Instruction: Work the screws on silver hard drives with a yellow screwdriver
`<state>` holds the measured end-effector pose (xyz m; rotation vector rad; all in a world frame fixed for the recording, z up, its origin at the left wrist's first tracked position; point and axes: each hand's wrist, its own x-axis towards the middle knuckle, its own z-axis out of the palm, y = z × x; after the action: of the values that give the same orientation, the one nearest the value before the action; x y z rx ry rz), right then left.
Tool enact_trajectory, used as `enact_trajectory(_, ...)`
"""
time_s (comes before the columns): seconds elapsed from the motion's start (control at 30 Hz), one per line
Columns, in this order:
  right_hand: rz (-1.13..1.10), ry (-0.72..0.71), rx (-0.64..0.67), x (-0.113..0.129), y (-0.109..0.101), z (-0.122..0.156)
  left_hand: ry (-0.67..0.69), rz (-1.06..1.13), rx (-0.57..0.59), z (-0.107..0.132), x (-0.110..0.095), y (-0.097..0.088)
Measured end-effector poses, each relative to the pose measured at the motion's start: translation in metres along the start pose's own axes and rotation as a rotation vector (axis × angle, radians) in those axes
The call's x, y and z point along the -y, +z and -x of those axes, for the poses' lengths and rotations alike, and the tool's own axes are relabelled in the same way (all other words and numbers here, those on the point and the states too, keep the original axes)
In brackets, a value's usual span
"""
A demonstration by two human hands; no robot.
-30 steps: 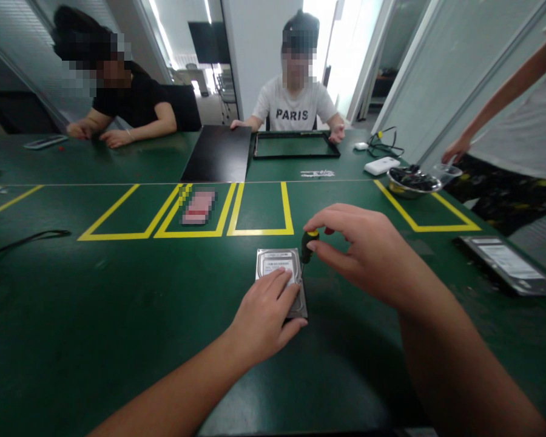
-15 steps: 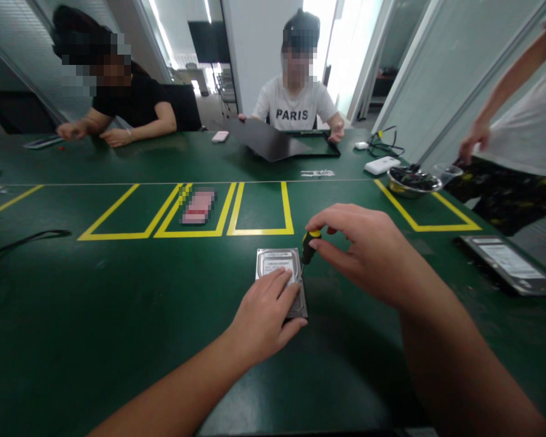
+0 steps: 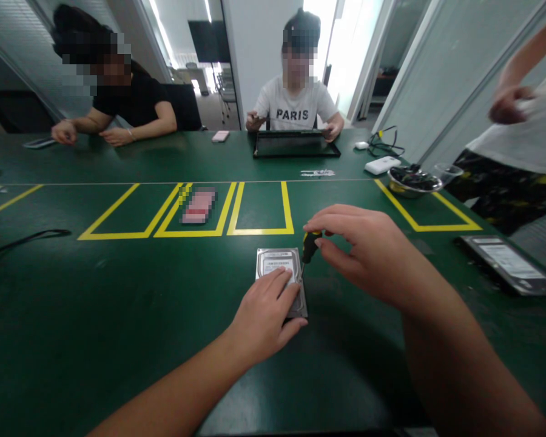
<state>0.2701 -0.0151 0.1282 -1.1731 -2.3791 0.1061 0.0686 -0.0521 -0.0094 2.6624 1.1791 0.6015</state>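
Observation:
A silver hard drive [image 3: 278, 257] with a white label lies flat on the green table. My left hand [image 3: 266, 315] grips it from the near side, fingers across its top and thumb at its near right corner, hiding much of the label. My right hand [image 3: 355, 249] pinches a small black and yellow screwdriver [image 3: 310, 246] by the handle's upper end. The screwdriver stands nearly upright, its shaft reaching down to the drive's right edge; the tip's exact contact is too small to make out.
A larger hard drive [image 3: 512, 264] lies at the right. Beyond are a metal bowl [image 3: 414, 193] of dark parts, a white box [image 3: 382, 165] and a pink pixelated item [image 3: 199, 206] between yellow tape lines. Across the table, a person holds a black frame [image 3: 295, 155]; two other people are nearby.
My right hand has turned the screwdriver handle slightly; my left hand and the drive stay put. The person opposite has moved a dark sheet off the black frame. The person at right raised a hand.

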Motion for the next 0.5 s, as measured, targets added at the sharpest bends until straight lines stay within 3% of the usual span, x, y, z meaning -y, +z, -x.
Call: enact_trajectory(0.5,0.021,0.051,-0.001,0.0008,-0.0005,-0.0002,-0.001,-0.011,0.01,0.0004,0.0006,0.0015)
